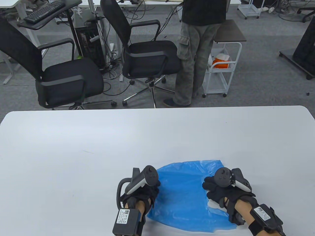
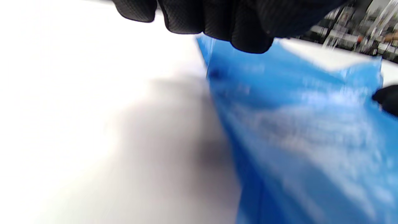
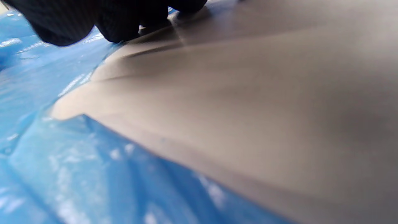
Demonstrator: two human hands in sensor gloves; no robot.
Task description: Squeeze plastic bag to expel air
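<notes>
A blue plastic bag (image 1: 182, 194) lies mostly flat and crinkled on the white table (image 1: 98, 147), near its front edge. My left hand (image 1: 153, 186) has its curled fingers on the bag's left edge; in the left wrist view the fingers (image 2: 248, 34) hold that edge of the bag (image 2: 295, 124), which rises to meet them. My right hand (image 1: 208, 185) has its curled fingers on the bag's right edge, which is drawn in under the hand. In the right wrist view its fingers (image 3: 115, 28) sit where the bag (image 3: 62, 171) meets the table.
Beyond the table's far edge stand two black office chairs (image 1: 69, 78), a person (image 1: 194, 49) and a white trolley (image 1: 221, 68). The table's front edge is just below my wrists.
</notes>
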